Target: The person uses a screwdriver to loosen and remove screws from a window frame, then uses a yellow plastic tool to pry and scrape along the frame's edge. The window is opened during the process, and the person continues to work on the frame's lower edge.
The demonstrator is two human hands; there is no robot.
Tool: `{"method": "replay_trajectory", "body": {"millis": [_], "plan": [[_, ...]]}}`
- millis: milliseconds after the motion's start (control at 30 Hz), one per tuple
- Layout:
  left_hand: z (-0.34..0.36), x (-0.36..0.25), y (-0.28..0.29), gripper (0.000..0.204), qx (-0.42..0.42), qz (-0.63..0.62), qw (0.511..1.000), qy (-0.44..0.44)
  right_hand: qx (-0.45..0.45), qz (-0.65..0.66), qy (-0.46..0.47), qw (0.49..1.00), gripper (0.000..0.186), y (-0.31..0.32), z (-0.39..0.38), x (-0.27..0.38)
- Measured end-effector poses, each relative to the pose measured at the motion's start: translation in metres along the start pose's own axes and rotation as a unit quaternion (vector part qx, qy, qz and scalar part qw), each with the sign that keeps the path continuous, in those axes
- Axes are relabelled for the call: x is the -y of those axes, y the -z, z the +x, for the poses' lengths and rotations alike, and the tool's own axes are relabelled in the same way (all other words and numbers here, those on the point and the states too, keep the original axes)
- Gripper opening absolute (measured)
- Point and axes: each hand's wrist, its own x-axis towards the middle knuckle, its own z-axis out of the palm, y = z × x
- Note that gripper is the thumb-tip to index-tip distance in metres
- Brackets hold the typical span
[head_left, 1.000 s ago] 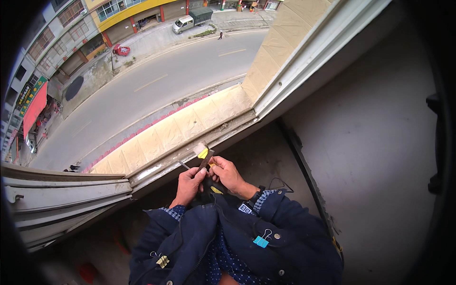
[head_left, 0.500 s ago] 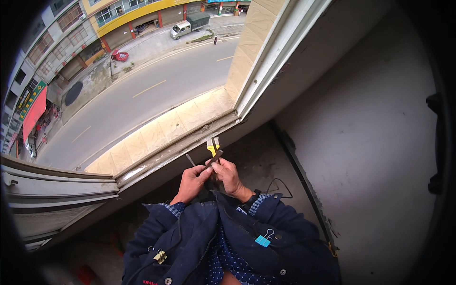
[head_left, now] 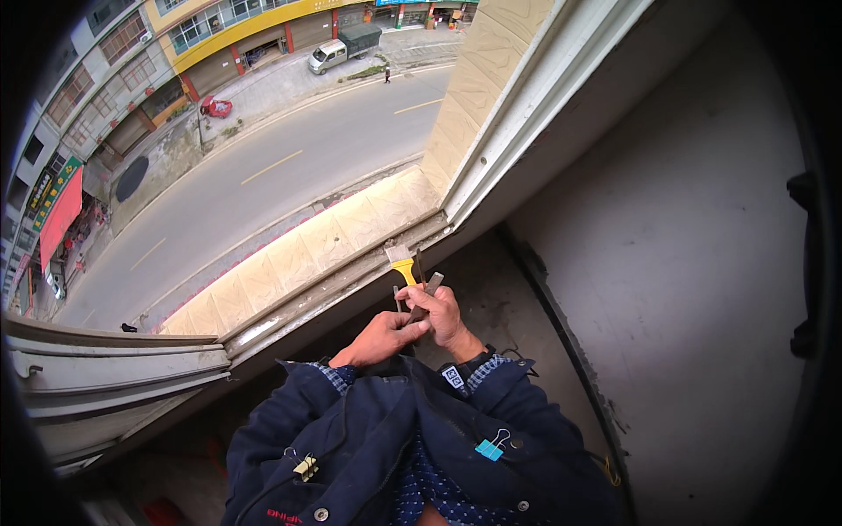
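My right hand [head_left: 449,317] is closed around a paintbrush with a yellow ferrule [head_left: 403,267] and pale bristles, which points up toward the window sill. A flat dark metal strip [head_left: 435,282] sticks up between my hands. My left hand [head_left: 381,338] is closed against the strip's lower end, its thumb pressed near it. Two more thin tools show by the fingers: a grey rod [head_left: 396,298] and a dark, narrow piece [head_left: 419,263]. Their lower ends are hidden by my hands. The bristles are close to the sliding-window track [head_left: 351,273], and I cannot tell whether they touch it.
An open window frame [head_left: 517,123] gives onto a street far below, with a tan tiled outer ledge [head_left: 298,259]. Sliding sashes [head_left: 114,364] stand at the left. A grey wall surface [head_left: 684,289] lies at the right. Binder clips [head_left: 489,449] hang on my jacket.
Both hands have shifted right with the tools. The brush now tilts up and left, with its bristles closer to the track. The flat strip has turned more upright.
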Motion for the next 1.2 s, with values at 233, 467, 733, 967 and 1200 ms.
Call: {"method": "replay_trajectory", "body": {"millis": [233, 467, 733, 967, 1200], "plan": [[0.000, 0.004, 0.012, 0.054, 0.020, 0.024, 0.998, -0.049, -0.133, 0.107, -0.034, 0.985, 0.031, -0.005, 0.002, -0.005], [0.005, 0.003, 0.008, 0.056, 0.032, 0.074, 0.995, -0.059, -0.070, -0.067, -0.010, 0.995, 0.037, 0.000, -0.003, 0.014], [0.014, -0.023, 0.007, 0.059, 0.101, 0.277, 0.946, -0.135, 0.014, -0.246, 0.050, 0.968, 0.037, -0.001, -0.002, 0.047], [0.006, -0.012, 0.009, 0.033, 0.004, 0.267, 0.948, -0.175, -0.031, -0.246, 0.057, 0.967, 0.039, 0.009, -0.002, 0.044], [0.005, -0.004, 0.008, 0.022, -0.048, 0.266, 0.941, -0.203, -0.028, -0.271, 0.018, 0.962, 0.041, 0.014, 0.003, 0.044]]}}
